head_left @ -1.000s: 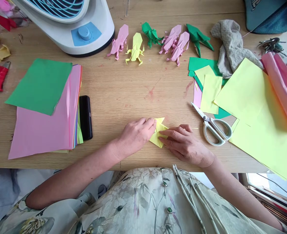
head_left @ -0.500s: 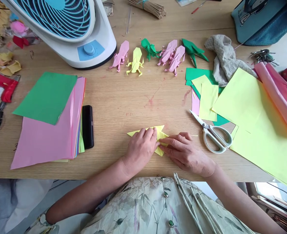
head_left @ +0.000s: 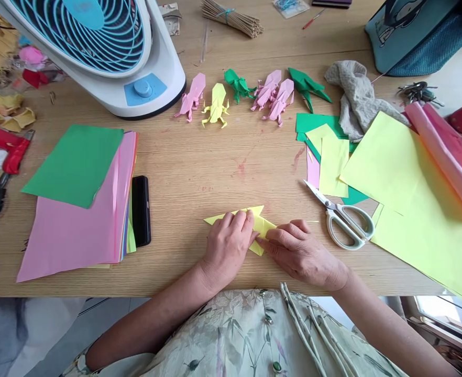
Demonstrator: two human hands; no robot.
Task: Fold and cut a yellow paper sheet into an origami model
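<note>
A folded piece of yellow paper [head_left: 263,226] with several pointed corners lies on the wooden table [head_left: 184,183] near its front edge. My left hand [head_left: 230,243] is closed over its left part, fingers curled and pressing it down, so much of the paper is hidden there. On its right side, my right hand [head_left: 304,251] pinches the paper's edge between thumb and fingers. White-handled scissors [head_left: 347,222] lie partly spread just right of my right hand.
Folded paper figures [head_left: 216,104] in pink, yellow and green stand in a row behind. At left are a stack of coloured paper [head_left: 74,230], a black phone [head_left: 141,209] and a fan [head_left: 144,89]. Yellow sheets [head_left: 431,225] and paper scraps [head_left: 333,165] lie at right.
My right fingers have drawn in to a tighter pinch on the paper's right side, and more of its right flap shows. The whole view has shifted slightly.
</note>
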